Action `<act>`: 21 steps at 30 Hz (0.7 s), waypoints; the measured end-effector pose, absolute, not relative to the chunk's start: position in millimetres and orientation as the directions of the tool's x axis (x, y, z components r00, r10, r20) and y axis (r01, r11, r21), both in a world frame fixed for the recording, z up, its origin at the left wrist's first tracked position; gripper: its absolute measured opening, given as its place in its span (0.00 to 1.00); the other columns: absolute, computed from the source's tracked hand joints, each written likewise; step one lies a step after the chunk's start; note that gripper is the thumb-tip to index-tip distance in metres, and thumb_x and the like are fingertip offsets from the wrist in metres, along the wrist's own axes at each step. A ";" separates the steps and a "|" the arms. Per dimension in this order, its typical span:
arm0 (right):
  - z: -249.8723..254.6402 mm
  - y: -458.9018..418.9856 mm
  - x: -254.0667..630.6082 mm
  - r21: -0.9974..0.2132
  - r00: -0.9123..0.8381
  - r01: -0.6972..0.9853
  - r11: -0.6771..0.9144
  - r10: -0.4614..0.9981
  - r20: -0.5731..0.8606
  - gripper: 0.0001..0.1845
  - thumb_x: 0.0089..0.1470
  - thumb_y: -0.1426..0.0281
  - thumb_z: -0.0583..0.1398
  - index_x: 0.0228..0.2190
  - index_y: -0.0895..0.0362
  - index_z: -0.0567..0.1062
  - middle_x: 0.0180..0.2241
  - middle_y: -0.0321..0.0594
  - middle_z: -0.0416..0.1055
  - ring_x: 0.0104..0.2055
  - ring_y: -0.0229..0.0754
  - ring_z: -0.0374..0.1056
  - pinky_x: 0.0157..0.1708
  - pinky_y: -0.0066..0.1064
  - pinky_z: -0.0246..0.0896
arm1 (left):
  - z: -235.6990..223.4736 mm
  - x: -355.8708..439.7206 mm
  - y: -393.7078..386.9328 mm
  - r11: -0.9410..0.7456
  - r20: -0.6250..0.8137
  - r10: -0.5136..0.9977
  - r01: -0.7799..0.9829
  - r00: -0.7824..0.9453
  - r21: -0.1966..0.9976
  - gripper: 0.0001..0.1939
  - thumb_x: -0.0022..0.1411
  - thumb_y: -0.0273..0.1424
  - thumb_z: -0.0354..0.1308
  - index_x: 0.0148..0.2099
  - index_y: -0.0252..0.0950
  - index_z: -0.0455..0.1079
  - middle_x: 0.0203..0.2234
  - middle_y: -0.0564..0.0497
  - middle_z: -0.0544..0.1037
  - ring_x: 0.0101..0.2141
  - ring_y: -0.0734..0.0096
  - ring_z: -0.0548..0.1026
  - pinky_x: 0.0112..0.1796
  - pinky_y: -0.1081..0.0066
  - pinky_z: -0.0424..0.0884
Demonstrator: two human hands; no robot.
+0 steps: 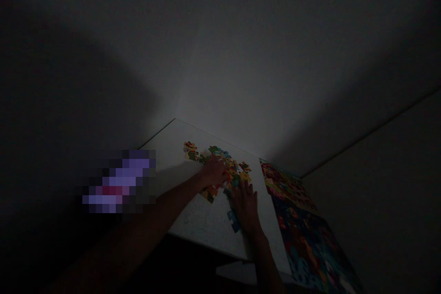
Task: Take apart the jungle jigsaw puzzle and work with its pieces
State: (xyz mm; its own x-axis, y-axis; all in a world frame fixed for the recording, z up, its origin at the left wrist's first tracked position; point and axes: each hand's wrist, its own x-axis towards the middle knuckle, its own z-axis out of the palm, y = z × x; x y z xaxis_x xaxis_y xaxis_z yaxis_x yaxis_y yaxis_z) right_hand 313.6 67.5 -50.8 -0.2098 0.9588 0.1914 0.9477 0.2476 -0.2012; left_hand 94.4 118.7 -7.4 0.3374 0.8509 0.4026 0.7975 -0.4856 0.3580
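Note:
Colourful jigsaw puzzle pieces, several of them joined, lie on a white tabletop. Over the middle of this cluster is my left hand, its fingers bent down and closed at the pieces; whatever is under the fingertips is hidden. My right hand rests with fingers stretched and apart, its fingertips at the cluster's near right edge. Beside its palm lies a loose blue puzzle piece. A small group of yellow and green pieces sits at the far left. Dim light hides fine detail.
A brightly printed picture sheet runs along the table's right side. Pale walls meet in a corner behind the table. At the left is a blurred-out purple patch. Below the table's front edge it is dark.

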 end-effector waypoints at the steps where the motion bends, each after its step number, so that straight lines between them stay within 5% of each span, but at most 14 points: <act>1: -46.8 65.4 306.3 -0.183 -0.216 0.954 0.238 0.968 0.130 0.36 0.64 0.51 0.48 0.67 0.54 0.55 0.70 0.47 0.44 0.72 0.54 0.37 0.66 0.58 0.36 | -10.8 82.0 122.4 -0.440 0.382 0.874 0.822 0.299 0.363 0.15 0.64 0.37 0.56 0.51 0.43 0.75 0.55 0.46 0.74 0.58 0.52 0.67 0.60 0.49 0.56; 4: -33.5 70.4 285.8 -0.152 -0.206 0.968 0.202 0.978 -0.011 0.38 0.63 0.47 0.44 0.68 0.48 0.49 0.72 0.40 0.37 0.73 0.51 0.33 0.67 0.55 0.29 | -22.8 51.6 117.1 -0.289 0.332 0.928 0.891 0.171 0.351 0.21 0.67 0.41 0.51 0.59 0.43 0.69 0.62 0.44 0.67 0.62 0.46 0.61 0.61 0.42 0.50; 8: -22.3 99.7 268.8 -0.139 -0.074 0.988 0.067 0.996 -0.048 0.41 0.63 0.46 0.41 0.69 0.54 0.45 0.71 0.47 0.37 0.72 0.53 0.33 0.66 0.56 0.28 | -32.7 37.0 82.9 -0.138 0.326 0.945 0.949 0.040 0.285 0.25 0.68 0.43 0.46 0.63 0.42 0.65 0.65 0.43 0.62 0.65 0.45 0.56 0.63 0.44 0.47; 15: -17.9 150.1 240.4 -0.164 0.073 0.983 -0.077 0.997 -0.031 0.43 0.62 0.44 0.41 0.69 0.55 0.47 0.71 0.53 0.39 0.72 0.59 0.36 0.64 0.61 0.30 | -37.5 45.0 26.0 -0.170 0.390 0.918 0.958 0.068 0.232 0.29 0.69 0.45 0.43 0.66 0.36 0.61 0.65 0.41 0.62 0.66 0.46 0.55 0.64 0.44 0.44; 21: -22.8 161.8 204.6 -0.191 -0.054 0.981 0.042 0.997 -0.058 0.46 0.60 0.41 0.41 0.69 0.56 0.45 0.71 0.56 0.38 0.71 0.62 0.35 0.63 0.63 0.28 | -42.3 97.8 -4.3 -0.256 0.315 0.934 0.928 0.166 0.272 0.36 0.68 0.49 0.42 0.67 0.28 0.57 0.67 0.36 0.56 0.66 0.41 0.52 0.64 0.43 0.44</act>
